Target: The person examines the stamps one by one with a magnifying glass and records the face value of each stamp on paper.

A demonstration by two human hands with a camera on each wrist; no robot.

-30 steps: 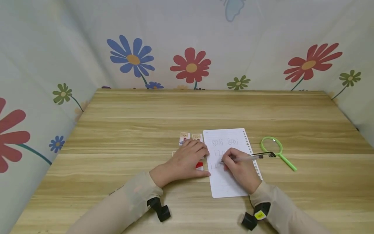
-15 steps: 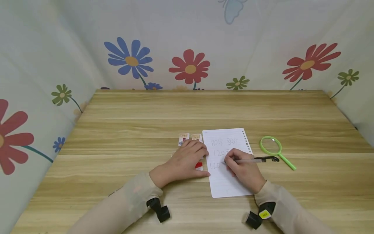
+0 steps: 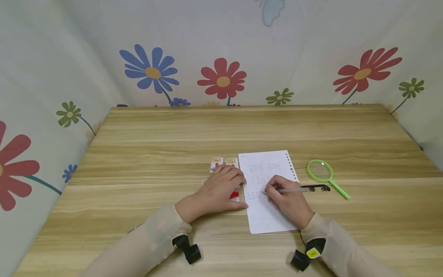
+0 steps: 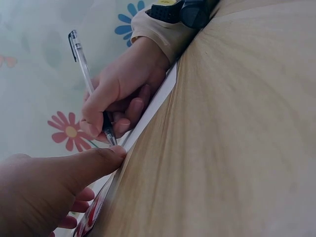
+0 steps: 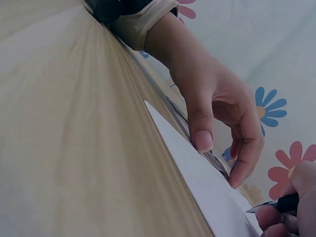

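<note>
My right hand [image 3: 288, 202] pinches a clear pen with a black grip [image 3: 301, 189], its tip at the handwriting on a lined sheet of paper [image 3: 261, 219]. Pencil-thin figures reading 80 and 120 stand in rows on the sheet; my hand covers part of them. My left hand [image 3: 219, 188] rests with spread, slightly bent fingers at the paper's left edge. Its thumb [image 4: 103, 160] touches that edge in the left wrist view. Small printed stamp-like cards [image 3: 216, 163] lie beyond and beneath this hand, partly hidden.
A green magnifying glass [image 3: 340, 189] lies right of the paper, close to the pen's back end. Wood-grain tabletop [image 3: 155, 146] surrounds everything. Flower-printed cloth [image 3: 308, 50] hangs behind the table and along its sides.
Over the first half second my right hand shifted slightly right and the pen's back end swung toward me. Since then it has hardly moved. My left hand keeps its place.
</note>
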